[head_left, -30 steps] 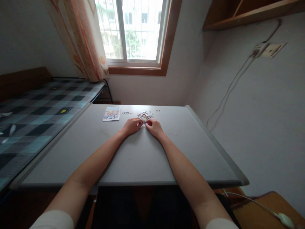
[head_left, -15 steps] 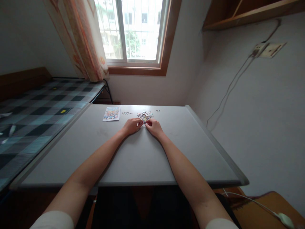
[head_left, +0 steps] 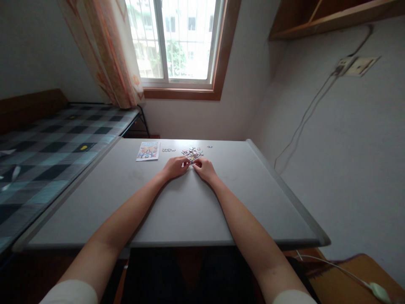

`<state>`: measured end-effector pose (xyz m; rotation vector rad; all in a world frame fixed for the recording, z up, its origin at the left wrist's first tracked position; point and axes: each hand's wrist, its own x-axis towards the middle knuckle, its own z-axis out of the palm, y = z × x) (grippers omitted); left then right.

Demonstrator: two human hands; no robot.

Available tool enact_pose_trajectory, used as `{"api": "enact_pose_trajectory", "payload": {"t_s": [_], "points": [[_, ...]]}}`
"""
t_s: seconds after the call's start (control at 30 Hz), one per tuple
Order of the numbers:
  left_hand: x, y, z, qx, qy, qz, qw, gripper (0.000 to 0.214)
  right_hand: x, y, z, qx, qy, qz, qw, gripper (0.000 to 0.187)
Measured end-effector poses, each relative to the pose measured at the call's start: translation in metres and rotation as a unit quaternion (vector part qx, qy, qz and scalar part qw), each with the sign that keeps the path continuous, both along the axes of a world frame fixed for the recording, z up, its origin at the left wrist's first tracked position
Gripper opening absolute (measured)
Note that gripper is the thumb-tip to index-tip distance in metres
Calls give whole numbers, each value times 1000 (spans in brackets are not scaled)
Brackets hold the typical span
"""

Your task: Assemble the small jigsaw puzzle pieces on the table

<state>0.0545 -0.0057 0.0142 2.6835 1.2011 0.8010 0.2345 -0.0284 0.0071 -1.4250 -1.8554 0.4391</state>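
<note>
Head view, and from where I stand both forearms stretch across the grey table (head_left: 183, 211) to a small heap of puzzle pieces (head_left: 192, 153) near its far edge. The left hand (head_left: 176, 167) curls at the heap's near left side, thumb and fingers drawn narrow. The right hand (head_left: 204, 168) mirrors it just beside, bent inward with its fingertips close together. The tips of both hands nearly meet at the front of the heap; I cannot tell whether either one pinches a piece, so small are they.

Left of the heap lies a short cluster of pieces (head_left: 168, 150), and beside that, farther left, a printed sheet (head_left: 148, 151) lies flat. A few loose pieces (head_left: 209, 147) sit right of the heap, apart from it. Behind the table I see the window (head_left: 186, 42) and curtain (head_left: 110, 55); a checked bed (head_left: 63, 131) stands to the left.
</note>
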Motion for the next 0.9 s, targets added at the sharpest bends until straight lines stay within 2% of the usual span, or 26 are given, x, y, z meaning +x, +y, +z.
{"api": "enact_pose_trajectory", "payload": {"t_s": [0.9], "points": [[-2,3,-2,-33,-12,0,999,22,0,0,0,-7,14,5,1000,9]]}}
